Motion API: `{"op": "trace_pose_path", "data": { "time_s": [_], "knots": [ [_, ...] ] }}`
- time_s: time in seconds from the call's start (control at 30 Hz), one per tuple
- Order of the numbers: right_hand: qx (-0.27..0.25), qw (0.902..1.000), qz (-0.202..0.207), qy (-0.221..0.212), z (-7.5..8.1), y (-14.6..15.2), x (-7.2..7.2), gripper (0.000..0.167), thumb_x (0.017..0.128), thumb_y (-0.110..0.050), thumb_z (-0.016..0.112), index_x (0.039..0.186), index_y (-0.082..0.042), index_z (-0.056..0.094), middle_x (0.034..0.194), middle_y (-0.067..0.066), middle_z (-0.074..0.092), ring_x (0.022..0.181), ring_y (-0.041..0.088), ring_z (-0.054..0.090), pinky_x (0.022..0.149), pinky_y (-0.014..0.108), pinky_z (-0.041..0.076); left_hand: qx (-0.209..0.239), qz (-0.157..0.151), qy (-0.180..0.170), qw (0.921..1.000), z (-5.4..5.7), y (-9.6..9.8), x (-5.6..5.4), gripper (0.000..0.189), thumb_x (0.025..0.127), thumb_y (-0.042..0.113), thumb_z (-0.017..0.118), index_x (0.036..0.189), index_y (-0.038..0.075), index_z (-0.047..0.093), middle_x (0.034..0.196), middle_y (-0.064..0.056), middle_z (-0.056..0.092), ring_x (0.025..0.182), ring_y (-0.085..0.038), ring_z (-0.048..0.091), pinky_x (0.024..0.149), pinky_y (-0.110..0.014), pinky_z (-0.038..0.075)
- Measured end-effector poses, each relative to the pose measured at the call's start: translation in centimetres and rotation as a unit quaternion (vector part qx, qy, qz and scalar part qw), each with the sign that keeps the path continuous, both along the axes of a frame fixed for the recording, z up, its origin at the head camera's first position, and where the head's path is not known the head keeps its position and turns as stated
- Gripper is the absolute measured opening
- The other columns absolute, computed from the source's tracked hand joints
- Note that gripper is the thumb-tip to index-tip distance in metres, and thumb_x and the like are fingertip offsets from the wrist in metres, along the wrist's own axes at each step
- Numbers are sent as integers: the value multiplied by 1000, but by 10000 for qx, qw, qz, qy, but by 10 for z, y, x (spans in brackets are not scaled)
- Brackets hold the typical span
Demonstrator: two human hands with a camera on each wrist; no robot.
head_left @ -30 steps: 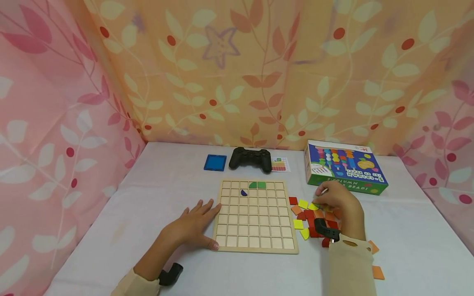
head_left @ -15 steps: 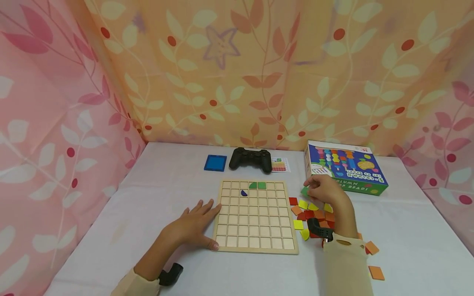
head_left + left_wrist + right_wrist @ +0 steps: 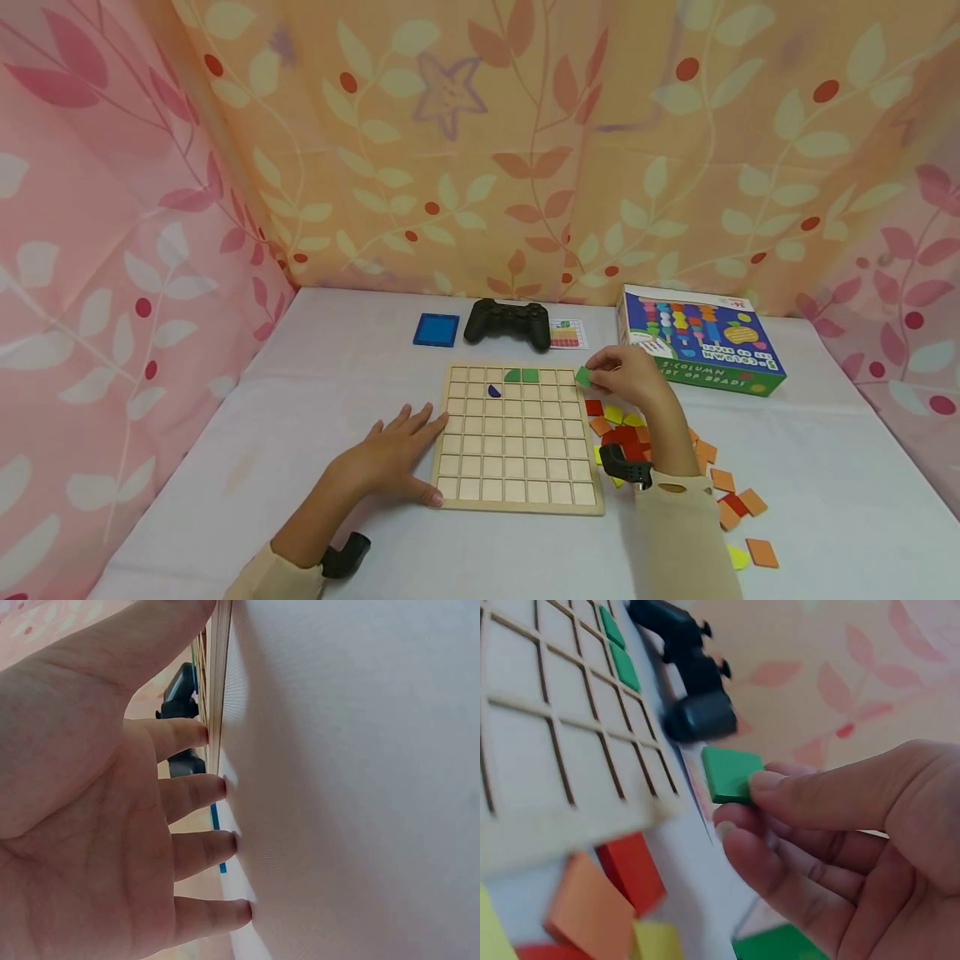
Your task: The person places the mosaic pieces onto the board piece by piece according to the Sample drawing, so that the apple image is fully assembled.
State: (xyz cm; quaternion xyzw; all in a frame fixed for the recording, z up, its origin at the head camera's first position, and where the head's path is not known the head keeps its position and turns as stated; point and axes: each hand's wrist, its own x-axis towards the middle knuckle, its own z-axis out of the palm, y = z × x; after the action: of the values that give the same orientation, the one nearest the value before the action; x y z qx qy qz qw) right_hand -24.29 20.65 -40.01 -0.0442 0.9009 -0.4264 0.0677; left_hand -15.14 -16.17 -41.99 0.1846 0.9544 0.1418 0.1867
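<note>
- The board [image 3: 517, 437] is pale wood, ruled into square cells by thin raised strips; take it as the dial, with 12 toward the printed curtain [image 3: 450, 192].
- It lies flat on a white cloth [image 3: 225, 450] with a fine, matt weave.
- At 12, inside the board's far row, a green quarter-round piece [image 3: 512, 376] sits directly beside a green square piece [image 3: 530, 376]; toward 11, a small dark blue piece [image 3: 493, 391] with one curved edge rests in the grid.
- At 3, just off the edge, lies a loose pile of red, orange and yellow pieces [image 3: 626, 437], squares and rounded shapes; more orange ones [image 3: 762, 553] are scattered toward 4.
- Beyond the far edge: a flat blue tray [image 3: 436, 330] at 11, a black game controller [image 3: 507, 323] at 12, a printed card [image 3: 567, 333] at 1 and a bright cardboard box [image 3: 701, 342] at 2.
- The left hand [image 3: 390, 458], at 9, grasps nothing: its fingers are spread and straight, thumb and forefinger against the board's edge.
- The right hand [image 3: 632, 381], at 2, pinches a green tile [image 3: 733, 774] between thumb and fingers.
- That tile is square, flat and smooth, with a darker side edge; it is held tilted near the board's far right corner.
</note>
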Motion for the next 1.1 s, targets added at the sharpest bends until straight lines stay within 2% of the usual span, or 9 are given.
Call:
{"op": "trace_pose_path", "data": {
  "time_s": [0.17,0.4,0.67,0.97,1.1],
  "knots": [
    [-138,9998,96,43,0,-23,-2,10,92,-2,69,100,3,73,90,13,68,75,25,64,69,34,58,-13,13,6,10000,-1,-1,-1,115,66,62,85,159,20,32,164,-11,23,151,-39,12,113,-68,16],
    [258,9950,502,826,-7,-56,-4,8,90,-2,71,96,-1,75,90,8,71,82,25,64,74,40,55,15,41,10,10000,-2,-1,-1,114,67,61,86,159,19,32,164,-11,23,151,-39,12,113,-68,16],
    [569,9854,867,1354,-18,-82,-4,8,87,3,72,90,-3,75,85,6,69,82,24,63,78,43,53,7,37,17,10000,-2,-1,-1,114,67,61,86,159,20,32,165,-11,22,151,-39,11,113,-68,15],
    [964,9787,883,1581,-24,-106,0,11,87,1,72,84,-9,75,83,1,68,78,19,59,77,40,52,0,13,15,10000,-1,0,-1,114,67,61,86,159,20,32,165,-11,22,151,-39,11,113,-67,15],
    [1133,9788,788,1515,-25,-110,2,11,86,0,73,85,-10,76,86,1,69,80,20,59,79,40,52,21,24,13,10000,-2,0,-1,114,66,60,86,159,19,33,165,-11,22,151,-39,12,113,-68,15]
  ]
}}
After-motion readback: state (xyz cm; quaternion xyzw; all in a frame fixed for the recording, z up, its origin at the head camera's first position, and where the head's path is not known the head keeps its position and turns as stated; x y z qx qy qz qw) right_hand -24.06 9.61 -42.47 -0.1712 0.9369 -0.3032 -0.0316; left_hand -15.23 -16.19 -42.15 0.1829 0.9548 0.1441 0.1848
